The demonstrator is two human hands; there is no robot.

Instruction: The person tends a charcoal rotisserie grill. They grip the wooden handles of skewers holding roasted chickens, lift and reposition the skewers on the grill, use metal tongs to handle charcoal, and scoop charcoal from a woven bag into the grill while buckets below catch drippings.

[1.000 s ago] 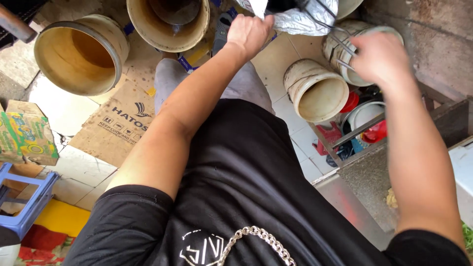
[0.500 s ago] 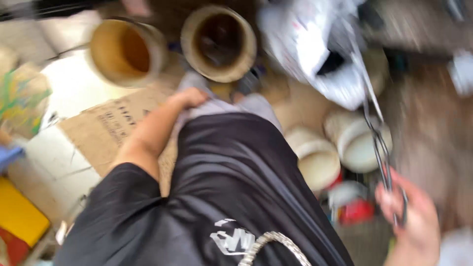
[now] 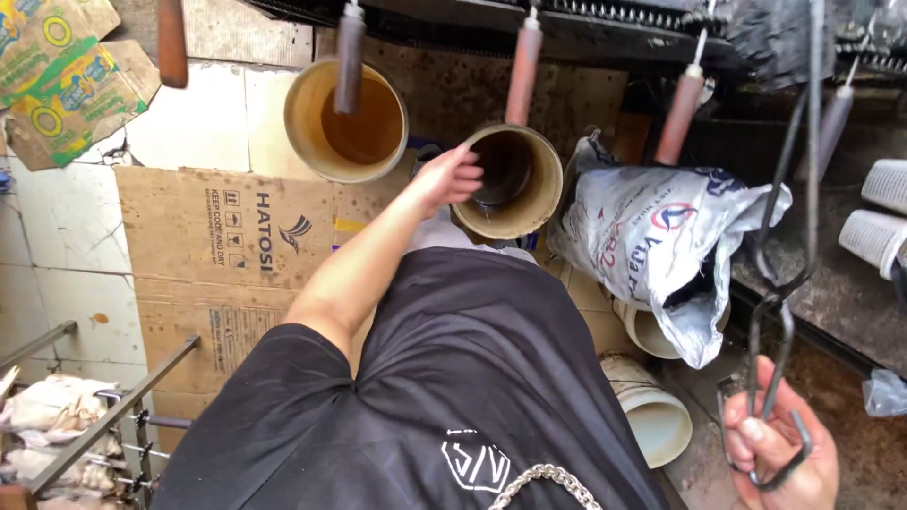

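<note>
Since a moment ago my left hand [image 3: 452, 179] has come forward off my lap to the rim of the dark bucket [image 3: 507, 179] at twelve o'clock, and my right hand [image 3: 779, 446] has dropped low to five o'clock with the long metal tongs [image 3: 777, 283]. My left grip is released, fingers spread and loose, touching the bucket's near left rim and closed on nothing. My right grip is clenched round the looped handles of the tongs, whose thin arms run straight up toward one o'clock. The dark bucket stands on the floor just ahead of my knees. At eleven o'clock, just beside it, stands a yellow bucket [image 3: 346, 123] with brownish liquid. A crumpled grey sack [image 3: 652, 236] lies at two o'clock, between bucket and tongs, over a pale tub [image 3: 652, 416]. Flattened cardboard [image 3: 217, 246] covers the floor at nine o'clock
</note>
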